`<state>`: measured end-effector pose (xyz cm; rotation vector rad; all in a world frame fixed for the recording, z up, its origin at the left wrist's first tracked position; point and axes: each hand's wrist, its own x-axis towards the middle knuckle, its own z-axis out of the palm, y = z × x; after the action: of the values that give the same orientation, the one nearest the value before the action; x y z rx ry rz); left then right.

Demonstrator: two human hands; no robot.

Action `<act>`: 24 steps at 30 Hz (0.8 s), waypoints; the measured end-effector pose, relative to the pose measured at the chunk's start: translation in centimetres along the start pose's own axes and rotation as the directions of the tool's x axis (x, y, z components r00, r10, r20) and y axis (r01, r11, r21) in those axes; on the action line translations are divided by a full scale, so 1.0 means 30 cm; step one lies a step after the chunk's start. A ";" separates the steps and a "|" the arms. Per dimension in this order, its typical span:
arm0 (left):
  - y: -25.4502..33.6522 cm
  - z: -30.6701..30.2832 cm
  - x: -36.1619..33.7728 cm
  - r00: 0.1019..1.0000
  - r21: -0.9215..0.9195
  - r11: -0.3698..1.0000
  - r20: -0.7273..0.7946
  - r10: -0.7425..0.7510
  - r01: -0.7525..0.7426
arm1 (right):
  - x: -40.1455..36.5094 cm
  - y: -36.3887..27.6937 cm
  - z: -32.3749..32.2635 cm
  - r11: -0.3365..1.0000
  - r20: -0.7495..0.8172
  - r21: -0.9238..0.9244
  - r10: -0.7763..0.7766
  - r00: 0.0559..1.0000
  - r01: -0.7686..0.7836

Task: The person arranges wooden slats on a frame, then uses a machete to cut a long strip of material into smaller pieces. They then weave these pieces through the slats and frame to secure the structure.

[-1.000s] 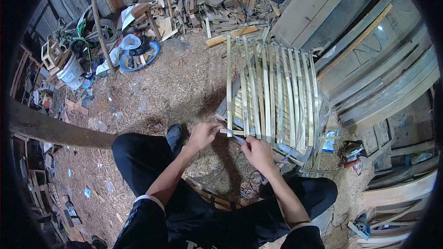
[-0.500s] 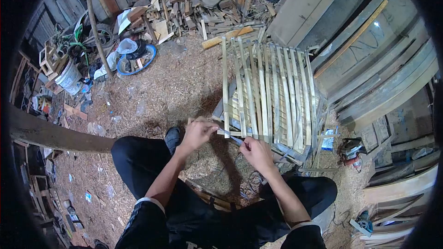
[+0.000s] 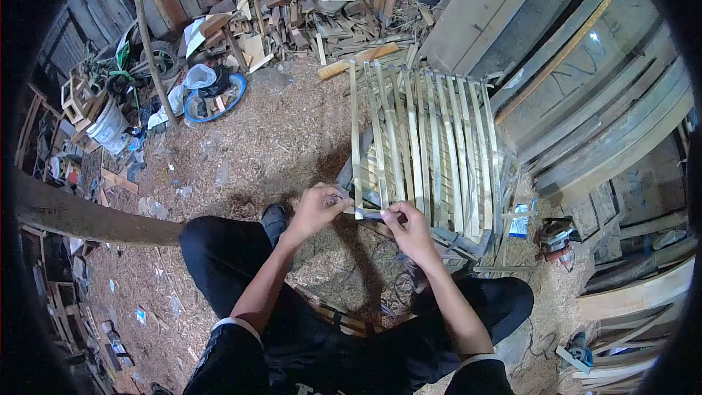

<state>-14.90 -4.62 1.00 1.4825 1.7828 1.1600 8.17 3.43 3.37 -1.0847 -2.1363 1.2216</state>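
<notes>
A row of long pale wooden slats lies side by side before me, their near ends toward my knees. My left hand is closed in a pinch just left of the outermost slat's near end. Between my hands runs a thin greyish strip, held taut and crossing the near ends of the leftmost slats. The fingers of my right hand are pinched on its other end, touching the slats. What exactly the strip is made of is too small to tell.
A blue basin with scraps and a white bucket stand at the left. Offcuts are heaped at the back. A power tool lies at the right, below leaning boards. Shavings cover the floor.
My right hand has shifted left and slightly up, closer to my left hand. The strip now lies against the near ends of the leftmost slats.
</notes>
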 end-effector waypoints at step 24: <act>-0.072 0.144 -0.005 0.980 -0.601 0.783 -0.006 -0.201 0.157 | 0.009 -0.018 0.106 0.613 0.167 0.755 0.164 0.972 -0.233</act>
<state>-12.35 -3.63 -2.98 0.8820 1.3630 1.5062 5.58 1.88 2.21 -0.8682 -1.2598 2.0492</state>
